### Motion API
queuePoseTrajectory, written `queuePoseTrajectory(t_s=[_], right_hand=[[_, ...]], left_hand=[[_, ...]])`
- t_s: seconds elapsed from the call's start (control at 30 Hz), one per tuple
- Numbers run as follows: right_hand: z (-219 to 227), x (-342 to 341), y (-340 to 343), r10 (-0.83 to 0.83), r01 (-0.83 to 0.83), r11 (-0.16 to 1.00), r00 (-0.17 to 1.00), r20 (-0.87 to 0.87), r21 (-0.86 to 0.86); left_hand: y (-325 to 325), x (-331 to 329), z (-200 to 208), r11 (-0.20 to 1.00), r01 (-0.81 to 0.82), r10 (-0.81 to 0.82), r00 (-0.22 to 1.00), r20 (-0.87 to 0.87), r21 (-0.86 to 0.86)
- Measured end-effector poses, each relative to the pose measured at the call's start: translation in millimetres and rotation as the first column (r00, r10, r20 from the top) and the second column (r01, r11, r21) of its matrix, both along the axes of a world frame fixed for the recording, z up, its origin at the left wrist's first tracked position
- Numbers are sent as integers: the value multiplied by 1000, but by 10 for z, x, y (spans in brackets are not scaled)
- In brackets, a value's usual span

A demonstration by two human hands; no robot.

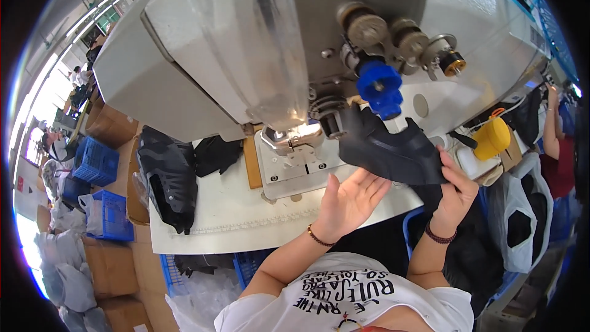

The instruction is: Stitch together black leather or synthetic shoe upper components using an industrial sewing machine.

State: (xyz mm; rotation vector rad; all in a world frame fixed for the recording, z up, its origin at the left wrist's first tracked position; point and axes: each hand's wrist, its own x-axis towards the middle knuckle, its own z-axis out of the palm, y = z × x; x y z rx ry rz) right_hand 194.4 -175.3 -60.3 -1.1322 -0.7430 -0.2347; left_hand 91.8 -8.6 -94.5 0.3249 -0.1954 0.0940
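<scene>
A black, curved shoe-upper piece (393, 150) is raised in front of the sewing machine (221, 43). My right hand (456, 185) pinches its right end between thumb and fingers. Palm up, my left hand (353, 204) lies open at the piece's lower edge, fingers stretched out; whether the fingertips touch it I cannot tell. Left of the piece is the metal needle plate (295, 169), bare under the machine head. Black ribbed shoe uppers (169, 178) lie at the table's left end, with a smaller black piece (218, 155) beside them.
The white table (246, 227) has a ruler strip along its front. A blue knob (379, 86) hangs from the machine above the piece. A yellow container (491, 138) stands at right, near a plastic bag (522, 209). Blue crates (114, 215) and cardboard boxes (107, 270) fill the left. Another person's arm (551, 117) shows far right.
</scene>
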Motion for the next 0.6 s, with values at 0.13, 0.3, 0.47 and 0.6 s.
queuePoseTrajectory(t_s=[0.13, 0.3, 0.47, 0.6], right_hand=[[-365, -104, -85, 210, -172, 962, 962, -174, 212], [-797, -212, 234, 431, -372, 899, 846, -315, 232], [-999, -439, 619, 361, -414, 907, 855, -372, -73], [-1014, -559, 607, 321, -528, 820, 745, -585, -222]], left_hand=[[-15, -122, 136, 978, -179, 169, 981, -92, -110], [165, -460, 258, 977, -206, 212, 970, 116, -56], [168, -726, 273, 859, -440, 449, 893, 26, 261], [207, -935, 266, 760, -573, 593, 805, 34, 308]])
